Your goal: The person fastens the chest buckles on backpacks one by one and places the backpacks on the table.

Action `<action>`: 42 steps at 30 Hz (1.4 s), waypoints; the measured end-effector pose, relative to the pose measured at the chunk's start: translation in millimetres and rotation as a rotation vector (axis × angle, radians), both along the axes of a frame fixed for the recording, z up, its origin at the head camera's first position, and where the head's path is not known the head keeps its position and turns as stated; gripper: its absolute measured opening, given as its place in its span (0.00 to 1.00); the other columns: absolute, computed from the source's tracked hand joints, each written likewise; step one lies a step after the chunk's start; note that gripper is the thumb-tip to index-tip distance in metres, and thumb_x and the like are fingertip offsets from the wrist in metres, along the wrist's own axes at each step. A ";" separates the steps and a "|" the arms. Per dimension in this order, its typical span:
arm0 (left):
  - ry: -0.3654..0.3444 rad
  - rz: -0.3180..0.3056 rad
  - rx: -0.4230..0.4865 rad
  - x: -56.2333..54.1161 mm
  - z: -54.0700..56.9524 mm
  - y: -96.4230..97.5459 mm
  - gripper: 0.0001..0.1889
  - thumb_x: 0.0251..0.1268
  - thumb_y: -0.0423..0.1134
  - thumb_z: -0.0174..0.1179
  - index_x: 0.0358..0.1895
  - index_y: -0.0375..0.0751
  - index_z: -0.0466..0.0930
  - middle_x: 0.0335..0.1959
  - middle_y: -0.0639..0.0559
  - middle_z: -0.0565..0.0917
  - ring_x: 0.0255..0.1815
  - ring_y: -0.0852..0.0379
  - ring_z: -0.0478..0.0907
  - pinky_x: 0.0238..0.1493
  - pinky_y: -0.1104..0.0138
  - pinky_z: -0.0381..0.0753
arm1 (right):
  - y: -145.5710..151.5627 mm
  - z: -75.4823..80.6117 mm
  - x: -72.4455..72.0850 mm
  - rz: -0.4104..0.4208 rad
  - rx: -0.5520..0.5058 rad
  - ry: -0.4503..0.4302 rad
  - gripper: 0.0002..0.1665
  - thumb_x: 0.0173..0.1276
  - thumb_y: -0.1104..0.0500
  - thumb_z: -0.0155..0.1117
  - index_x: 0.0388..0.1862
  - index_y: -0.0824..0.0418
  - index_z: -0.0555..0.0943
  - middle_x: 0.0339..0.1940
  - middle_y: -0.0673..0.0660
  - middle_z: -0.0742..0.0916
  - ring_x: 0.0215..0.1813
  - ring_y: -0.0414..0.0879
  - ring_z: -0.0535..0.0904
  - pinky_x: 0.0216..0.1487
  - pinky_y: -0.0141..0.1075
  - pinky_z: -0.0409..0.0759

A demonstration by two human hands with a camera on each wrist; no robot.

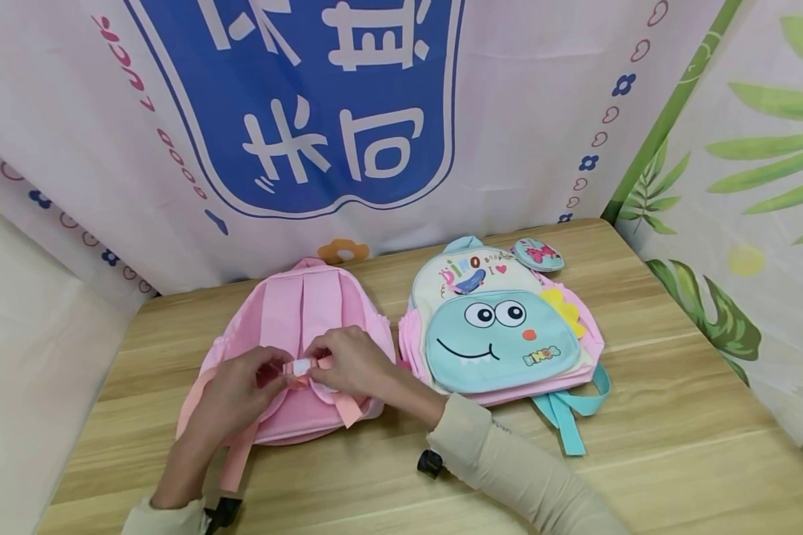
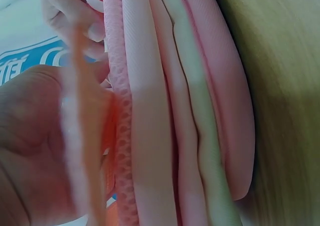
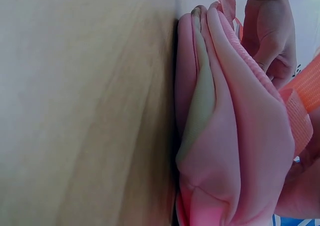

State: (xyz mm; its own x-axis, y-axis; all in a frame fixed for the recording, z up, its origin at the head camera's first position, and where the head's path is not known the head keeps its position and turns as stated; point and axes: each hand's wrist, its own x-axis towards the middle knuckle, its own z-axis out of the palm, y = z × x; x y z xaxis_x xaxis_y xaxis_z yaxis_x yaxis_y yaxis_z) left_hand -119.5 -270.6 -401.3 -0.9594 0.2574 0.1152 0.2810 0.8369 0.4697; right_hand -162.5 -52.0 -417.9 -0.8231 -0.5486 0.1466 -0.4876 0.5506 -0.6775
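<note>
A pink backpack [image 1: 281,319] lies on the table with its shoulder straps [image 1: 321,301] facing up. Over its lower middle, my left hand [image 1: 237,394] and right hand [image 1: 355,360] meet at a small white piece [image 1: 301,367] on the peach webbing. The left fingers pinch the webbing at one end; the right thumb and fingers pinch it at the other. Whether the white piece is a buckle or a wrap is too small to tell. Loose webbing ends [image 1: 237,461] hang toward the front. From the left wrist, the pack's layered side [image 2: 150,111] fills the view beside blurred webbing [image 2: 85,126].
To the right, a blue and cream dinosaur backpack [image 1: 502,334] lies face up, its teal strap [image 1: 565,423] trailing forward. A small round pouch [image 1: 538,255] sits at its top. Behind the wooden table [image 1: 676,416] hangs a printed curtain [image 1: 522,148].
</note>
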 end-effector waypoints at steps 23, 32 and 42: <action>0.068 -0.023 0.016 6.0 29.2 23.8 0.21 0.69 0.36 0.73 0.62 0.35 0.84 0.57 0.38 0.87 0.57 0.39 0.85 0.56 0.41 0.86 | 53.5 27.6 3.3 0.034 -0.020 -0.004 0.24 0.76 0.51 0.72 0.67 0.56 0.85 0.61 0.52 0.90 0.59 0.44 0.84 0.62 0.37 0.84; 0.095 -0.063 0.102 -3.6 35.3 63.2 0.22 0.71 0.36 0.72 0.65 0.35 0.82 0.57 0.36 0.87 0.56 0.40 0.84 0.55 0.45 0.87 | 110.0 38.3 1.6 -0.080 -0.033 0.004 0.26 0.74 0.52 0.73 0.68 0.57 0.84 0.61 0.57 0.90 0.57 0.51 0.86 0.59 0.44 0.87; 0.011 -0.072 0.152 -15.5 31.9 111.9 0.29 0.72 0.41 0.72 0.71 0.35 0.77 0.64 0.36 0.83 0.65 0.39 0.82 0.65 0.44 0.85 | 166.6 40.5 5.2 -0.208 0.003 0.007 0.27 0.74 0.53 0.73 0.69 0.58 0.83 0.64 0.58 0.89 0.62 0.54 0.85 0.60 0.50 0.87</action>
State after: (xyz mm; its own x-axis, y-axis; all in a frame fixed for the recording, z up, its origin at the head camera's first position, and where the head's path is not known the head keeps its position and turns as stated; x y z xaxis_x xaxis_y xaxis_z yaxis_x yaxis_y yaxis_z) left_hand -135.0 -158.7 -369.4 -0.9374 0.3046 0.1686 0.3438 0.7335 0.5863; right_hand -157.3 114.5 -377.5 -0.9175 -0.3676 0.1517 -0.3683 0.6417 -0.6727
